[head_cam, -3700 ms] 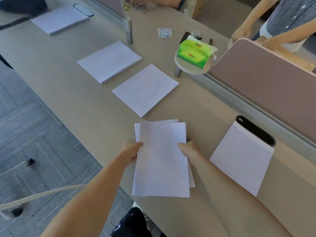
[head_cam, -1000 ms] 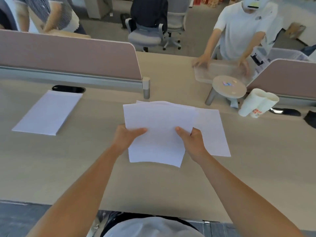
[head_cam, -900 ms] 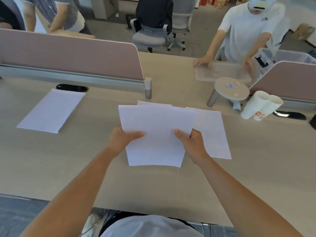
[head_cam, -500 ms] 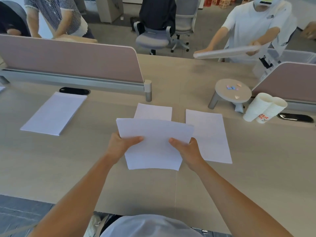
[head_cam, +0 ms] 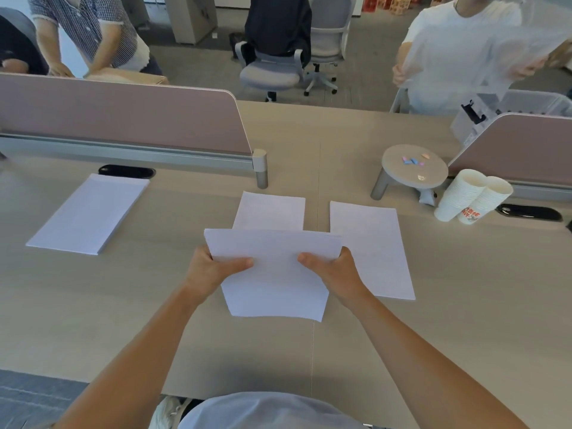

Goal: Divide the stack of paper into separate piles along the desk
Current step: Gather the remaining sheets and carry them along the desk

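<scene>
I hold a thin stack of white paper (head_cam: 274,274) above the desk (head_cam: 93,305), lifted and slightly curled. My left hand (head_cam: 213,270) grips its left edge, thumb on top. My right hand (head_cam: 332,270) grips the right edge the same way. Three white piles lie flat on the desk: a thick pile at the left (head_cam: 89,213), a pile straight ahead (head_cam: 270,209) partly hidden behind the held sheets, and a pile to the right (head_cam: 374,246).
Pink divider panels (head_cam: 123,116) run along the desk's back. A small round stand (head_cam: 413,165) and two stacks of paper cups (head_cam: 470,196) sit at the right. Cable slots (head_cam: 127,171) are by the dividers. People stand beyond the desk, and office chairs (head_cam: 272,63).
Since the first frame I have turned to another stretch of desk. Over the last second the held stack drew back toward me, uncovering the pile ahead. The person opposite lifted a clear tray.
</scene>
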### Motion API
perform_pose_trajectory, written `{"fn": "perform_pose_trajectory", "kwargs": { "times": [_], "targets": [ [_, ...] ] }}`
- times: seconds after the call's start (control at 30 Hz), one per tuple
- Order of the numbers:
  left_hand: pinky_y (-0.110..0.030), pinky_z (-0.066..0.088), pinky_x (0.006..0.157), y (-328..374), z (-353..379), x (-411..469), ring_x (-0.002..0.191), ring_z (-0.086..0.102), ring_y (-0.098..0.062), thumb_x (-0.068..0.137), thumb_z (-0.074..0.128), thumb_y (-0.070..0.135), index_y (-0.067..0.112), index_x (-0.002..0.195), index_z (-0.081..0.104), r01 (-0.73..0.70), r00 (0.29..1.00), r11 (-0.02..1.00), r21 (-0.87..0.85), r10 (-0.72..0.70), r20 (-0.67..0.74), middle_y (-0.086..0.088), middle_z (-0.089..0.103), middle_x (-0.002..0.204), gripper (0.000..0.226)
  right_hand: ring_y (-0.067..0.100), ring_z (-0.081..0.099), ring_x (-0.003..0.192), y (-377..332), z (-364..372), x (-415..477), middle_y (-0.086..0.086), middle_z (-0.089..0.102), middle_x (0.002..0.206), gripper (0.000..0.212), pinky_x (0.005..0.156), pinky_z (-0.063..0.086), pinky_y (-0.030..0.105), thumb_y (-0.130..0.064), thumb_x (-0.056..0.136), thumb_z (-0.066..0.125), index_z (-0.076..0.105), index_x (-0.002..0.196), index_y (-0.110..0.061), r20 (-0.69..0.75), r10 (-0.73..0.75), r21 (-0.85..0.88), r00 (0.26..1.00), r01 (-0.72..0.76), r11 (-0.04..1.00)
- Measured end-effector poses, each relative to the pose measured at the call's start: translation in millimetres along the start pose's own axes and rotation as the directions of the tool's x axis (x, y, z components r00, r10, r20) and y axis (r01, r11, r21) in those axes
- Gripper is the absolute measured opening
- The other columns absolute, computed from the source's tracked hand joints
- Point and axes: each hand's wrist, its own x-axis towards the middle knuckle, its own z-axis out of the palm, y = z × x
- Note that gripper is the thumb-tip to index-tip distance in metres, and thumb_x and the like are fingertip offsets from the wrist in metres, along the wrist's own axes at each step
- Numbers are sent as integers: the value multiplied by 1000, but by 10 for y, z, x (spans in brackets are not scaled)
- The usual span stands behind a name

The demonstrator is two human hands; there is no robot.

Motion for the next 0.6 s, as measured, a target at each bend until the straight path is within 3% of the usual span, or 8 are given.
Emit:
{"fn": "perform_pose_trajectory", "kwargs": {
  "times": [0.1,0.3,0.43,0.6],
  "targets": [
    [-32,58,68,-17,2,-2,84,75,-20,46,88,26,22,78,79,28,1000,1000,-14,-28,-9,-2,78,90,33,17,72,76,28,-16,-6,-5,76,80,12,71,56,32,-9,80,78,73,84,-18,-17,-5,-11,1000,5,1000],
    [-42,58,80,19,18,7,96,73,-29,55,89,22,5,101,73,-22,999,999,-46,20,-35,-14,75,105,52,12,73,75,12,19,13,-4,76,81,6,68,59,30,-12,82,77,73,83,-17,-23,-23,23,999,24,999],
    [-34,57,76,-40,-29,-2,96,73,-24,62,86,14,18,95,76,-3,1000,1000,-12,3,15,-7,76,102,34,14,72,77,97,-53,13,-2,76,82,12,72,58,33,-11,77,81,73,82,-19,-14,-16,-48,1000,16,999],
    [-49,52,93,-204,-96,-4,111,66,-33,60,88,20,12,113,69,73,993,996,-42,-69,97,-15,70,116,58,22,73,90,250,-148,35,5,76,97,21,81,59,39,-11,74,84,73,90,-19,7,32,-145,999,-31,989]
  ]
}}
